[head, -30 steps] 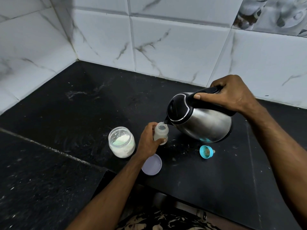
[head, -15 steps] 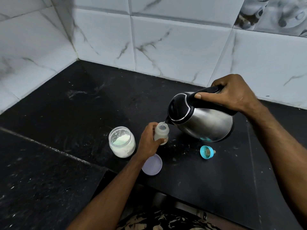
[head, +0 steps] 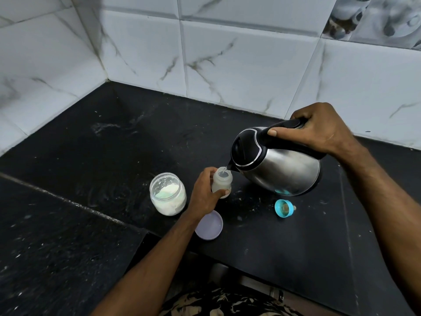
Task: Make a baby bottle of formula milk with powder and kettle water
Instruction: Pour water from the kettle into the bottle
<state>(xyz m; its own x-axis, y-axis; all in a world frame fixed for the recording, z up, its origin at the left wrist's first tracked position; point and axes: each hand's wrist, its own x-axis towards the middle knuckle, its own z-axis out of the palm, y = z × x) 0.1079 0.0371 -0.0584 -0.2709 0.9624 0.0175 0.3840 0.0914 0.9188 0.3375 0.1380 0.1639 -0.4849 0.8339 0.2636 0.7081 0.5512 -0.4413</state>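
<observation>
My left hand (head: 203, 194) grips a small translucent baby bottle (head: 222, 181) that stands open on the black counter (head: 114, 160). My right hand (head: 319, 131) holds the black handle of a steel kettle (head: 280, 165), tilted left with its spout right over the bottle's mouth; a thin stream of water runs in. An open glass jar of white powder (head: 168, 194) stands left of the bottle. The bottle's blue teat cap (head: 283, 208) lies on its side to the right.
A pale lilac jar lid (head: 209, 225) lies near the counter's front edge, below my left wrist. White marble tiles (head: 227, 65) form the back and left walls of this corner. A lower dark surface (head: 45, 247) sits at the front left.
Almost nothing differs: the kettle stays tilted over the bottle and the pour continues. Both hands keep their grips.
</observation>
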